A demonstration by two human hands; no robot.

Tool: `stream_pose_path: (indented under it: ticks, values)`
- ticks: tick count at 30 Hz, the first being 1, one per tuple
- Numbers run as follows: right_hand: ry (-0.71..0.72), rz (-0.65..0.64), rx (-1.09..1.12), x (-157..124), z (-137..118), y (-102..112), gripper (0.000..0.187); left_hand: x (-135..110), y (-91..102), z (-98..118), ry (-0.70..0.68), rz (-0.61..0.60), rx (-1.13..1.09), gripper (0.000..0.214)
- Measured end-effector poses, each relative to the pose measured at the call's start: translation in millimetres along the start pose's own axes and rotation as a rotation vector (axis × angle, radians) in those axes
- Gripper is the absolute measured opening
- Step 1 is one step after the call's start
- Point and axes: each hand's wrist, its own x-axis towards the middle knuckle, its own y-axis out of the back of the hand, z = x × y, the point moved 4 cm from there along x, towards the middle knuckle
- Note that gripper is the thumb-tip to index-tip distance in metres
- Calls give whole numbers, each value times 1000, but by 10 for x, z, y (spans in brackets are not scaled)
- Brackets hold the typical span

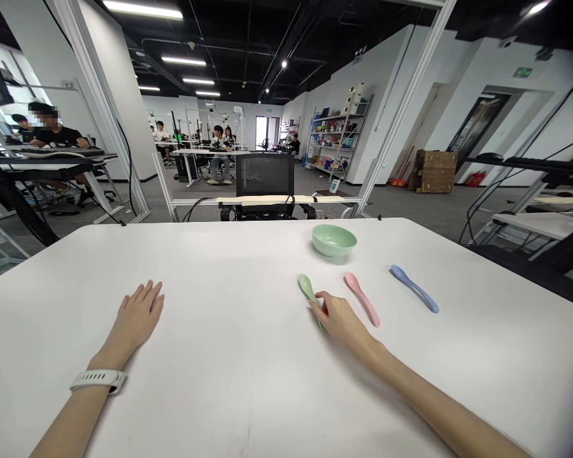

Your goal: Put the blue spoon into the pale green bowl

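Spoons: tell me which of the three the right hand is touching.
The green spoon, leftmost of the three. The right hand has its fingers on the handle, while the pink spoon and the blue spoon lie apart to its right, untouched.

A white table carries a green bowl, green spoon, pink spoon, blue spoon.

A white table fills the near part of the scene. Beyond its far edge a dark monitor stands on a low desk. The walls are white, the floor is grey, and the ceiling is black with bright strip lights. Far right, shelves hold coloured goods, and a wooden crate stands near a doorway. Far left, a person sits at another desk.
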Motion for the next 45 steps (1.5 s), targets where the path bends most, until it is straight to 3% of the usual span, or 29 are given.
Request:
stream_pose_path:
  ticks: [18,23,27,32,35,45]
  values:
    - [-15,3,-1,-6,-1,35,43,6,6,6,-8,-7,22,78]
    - [0,122,-83,111,187,283,42,5,2,5,-8,8,12,77]
    - [-106,219,-292,204,474,585,33,4,6,5,-3,10,3,77]
    - [-232,154,-352,165,602,766,62,0,15,5,1,-18,-3,80]
    - [-274,86,-309,117,560,775,63,1,20,5,4,-17,-5,82]
    - [-302,56,-298,39,441,788,79,1,26,17,0,-3,-8,83]
